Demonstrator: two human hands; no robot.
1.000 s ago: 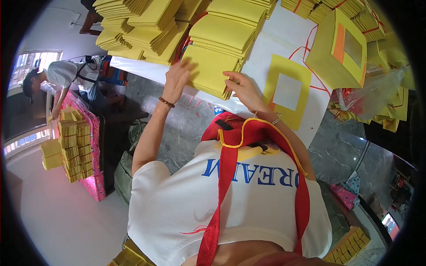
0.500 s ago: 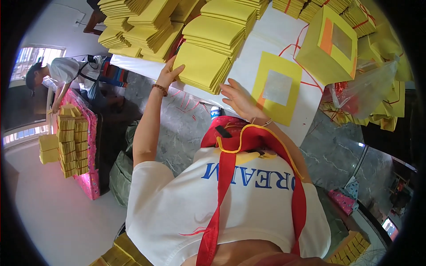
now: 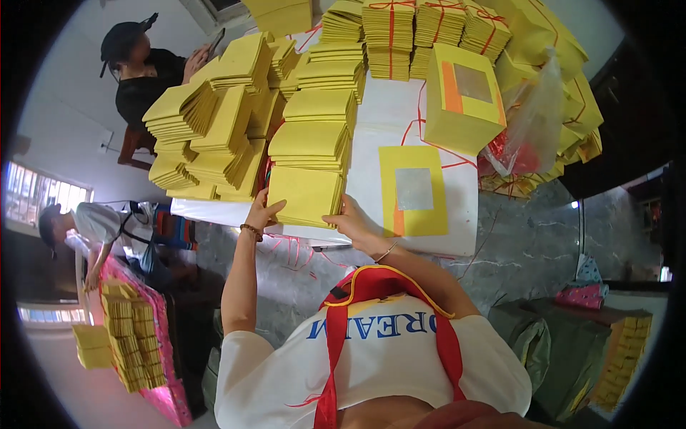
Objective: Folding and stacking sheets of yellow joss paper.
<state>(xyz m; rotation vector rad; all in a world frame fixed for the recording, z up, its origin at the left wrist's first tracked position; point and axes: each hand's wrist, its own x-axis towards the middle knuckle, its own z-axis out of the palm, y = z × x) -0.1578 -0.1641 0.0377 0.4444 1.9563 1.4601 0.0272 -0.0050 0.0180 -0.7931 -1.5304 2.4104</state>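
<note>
Well, your left hand [image 3: 264,214] and right hand [image 3: 349,220], half open, touched either side of the near yellow stack [image 3: 306,191].

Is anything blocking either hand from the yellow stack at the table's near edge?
Nothing visible is. The left hand is at the near yellow stack's left side, the right hand at its near right corner, both apparently touching it. The next yellow stack lies beyond, away from both hands.
</note>
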